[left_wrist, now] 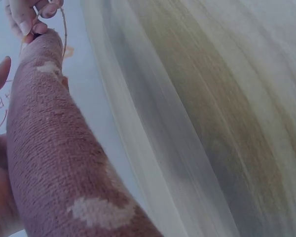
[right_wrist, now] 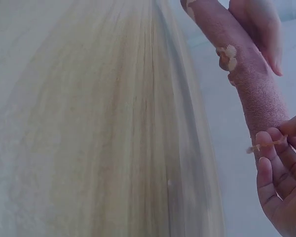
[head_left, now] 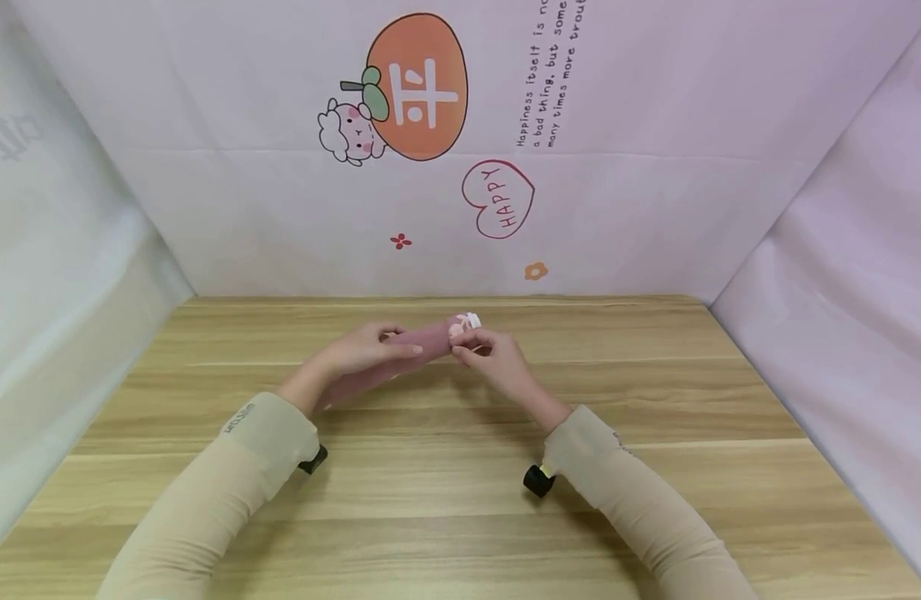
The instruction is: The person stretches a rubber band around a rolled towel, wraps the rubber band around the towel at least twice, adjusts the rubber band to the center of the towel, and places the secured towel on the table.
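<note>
A rolled-up mauve cloth (head_left: 433,336), with pale patches and a white-tipped far end, slants upward to the right above the table. My left hand (head_left: 362,350) holds the roll about its middle, with the thumb along the near side. At the roll's right end, my right hand (head_left: 498,360) pinches a thin tan cord (right_wrist: 269,144) between thumb and fingers. In the right wrist view the cord crosses in front of the roll; a loop of it hangs beside the roll's end in the left wrist view.
The wood-grain table (head_left: 430,508) lies under both forearms. Behind it hangs a white printed cloth backdrop (head_left: 280,225), and pale fabric walls (head_left: 850,242) close off both sides. A small black wrist camera (head_left: 538,481) sits under each cuff.
</note>
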Available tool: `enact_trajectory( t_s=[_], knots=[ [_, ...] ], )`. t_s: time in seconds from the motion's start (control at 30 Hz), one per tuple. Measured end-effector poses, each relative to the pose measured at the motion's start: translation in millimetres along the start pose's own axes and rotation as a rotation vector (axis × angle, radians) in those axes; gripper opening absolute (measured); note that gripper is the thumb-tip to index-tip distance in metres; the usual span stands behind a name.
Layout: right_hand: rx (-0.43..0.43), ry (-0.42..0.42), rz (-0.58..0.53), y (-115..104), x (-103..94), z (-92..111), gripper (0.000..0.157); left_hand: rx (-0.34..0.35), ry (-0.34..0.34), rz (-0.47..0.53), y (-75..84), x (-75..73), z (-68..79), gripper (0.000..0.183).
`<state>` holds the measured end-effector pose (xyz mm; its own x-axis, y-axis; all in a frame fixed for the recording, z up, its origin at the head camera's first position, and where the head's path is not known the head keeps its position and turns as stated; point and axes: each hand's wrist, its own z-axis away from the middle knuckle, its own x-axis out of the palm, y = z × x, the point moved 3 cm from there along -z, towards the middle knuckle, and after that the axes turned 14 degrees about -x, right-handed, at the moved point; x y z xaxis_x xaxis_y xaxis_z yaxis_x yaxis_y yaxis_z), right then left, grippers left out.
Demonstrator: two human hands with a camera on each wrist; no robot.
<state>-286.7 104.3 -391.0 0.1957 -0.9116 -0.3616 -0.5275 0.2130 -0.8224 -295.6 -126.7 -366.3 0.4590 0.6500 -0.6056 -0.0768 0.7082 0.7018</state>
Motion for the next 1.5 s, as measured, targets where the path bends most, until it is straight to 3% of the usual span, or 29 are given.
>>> enact_trajectory(
  t_s=[0.13,0.63,0.93,1.13,1.5],
  knots=[
    [-0.023,-0.014,-0.004,1,1.4,-1,0.015,-0.028,0.033,0.002,1.5,2.6,-3.5,0.071],
    [-0.019,-0.002,-0.079,1,2.3,-2,0.013,0.089,0.071,-0.066,11.7,-1.4,-3.6,0.042],
    [-0.044,-0.029,-0.083,2,5.9,1,0.016,0.076,0.031,-0.014,12.8,-6.3,-5.8,0.051],
    [-0.04,-0.028,-0.084,1,5.9,2,0.018,0.051,0.04,-0.017,15.5,-6.7,-6.0,0.061],
    [-0.046,-0.033,-0.096,4,4.8,4,0.017,0.089,0.049,0.04,16.8,-6.8,-6.1,0.043]
  ],
)
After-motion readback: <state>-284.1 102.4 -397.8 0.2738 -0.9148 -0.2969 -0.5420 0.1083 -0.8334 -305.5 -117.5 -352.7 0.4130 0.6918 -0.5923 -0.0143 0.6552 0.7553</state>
